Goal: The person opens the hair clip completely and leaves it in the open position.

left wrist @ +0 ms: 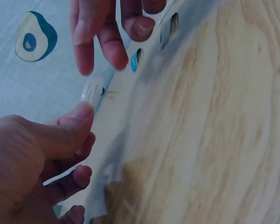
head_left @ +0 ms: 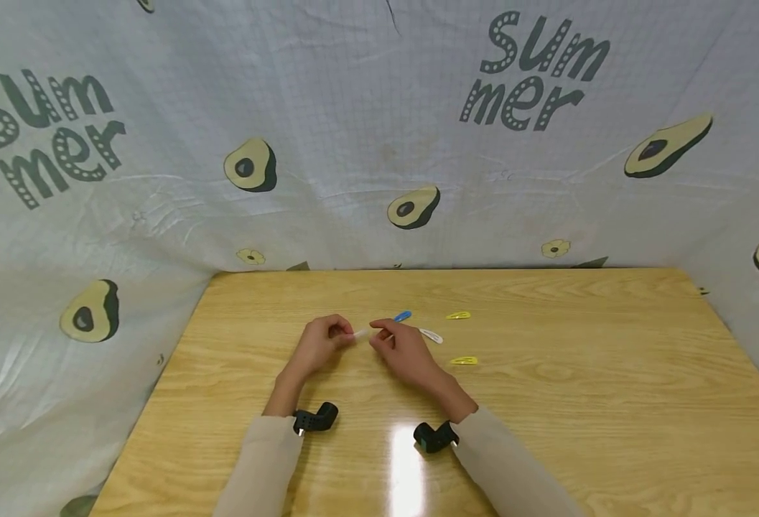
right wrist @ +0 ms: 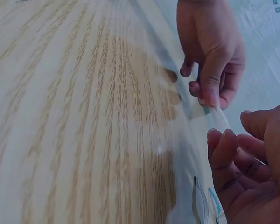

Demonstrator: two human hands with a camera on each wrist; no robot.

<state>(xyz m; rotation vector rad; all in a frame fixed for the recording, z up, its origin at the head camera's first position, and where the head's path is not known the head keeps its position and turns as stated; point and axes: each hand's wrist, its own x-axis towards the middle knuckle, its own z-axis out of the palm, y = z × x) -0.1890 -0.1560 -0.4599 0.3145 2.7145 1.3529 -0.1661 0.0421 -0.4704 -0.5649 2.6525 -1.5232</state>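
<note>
L hand (head_left: 319,343) pinches 1 white clip (head_left: 360,334); 4 loose.

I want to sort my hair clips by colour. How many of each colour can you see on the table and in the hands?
Yellow hair clips: 2, one farther back and one nearer.
Blue hair clip: 1.
White hair clips: 2, one on the table and one pinched in the left hand.
Total: 5.

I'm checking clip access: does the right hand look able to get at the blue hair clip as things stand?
Probably yes. The blue hair clip lies just beyond the right hand on bare wooden table, with nothing between them.
</note>
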